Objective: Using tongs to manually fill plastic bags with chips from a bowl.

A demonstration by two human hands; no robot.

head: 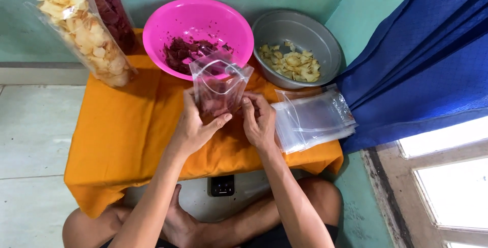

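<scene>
While both hands steady a clear pouch [219,86] upright over the orange cloth [127,126], left hand [195,126] closed around its side and right hand [258,120] pinching its edge, the thin film looks liable to buckle and spill the few dark red chips inside. Behind it a pink bowl [168,21] holds more red chips and a metal bowl [325,39] pale ones; two filled bags [86,34] stand left, empty pouches [315,118] lie right

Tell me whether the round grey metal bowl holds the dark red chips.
No, the round grey metal bowl holds pale yellow chips; the dark red chips lie in the pink plastic bowl.
</scene>
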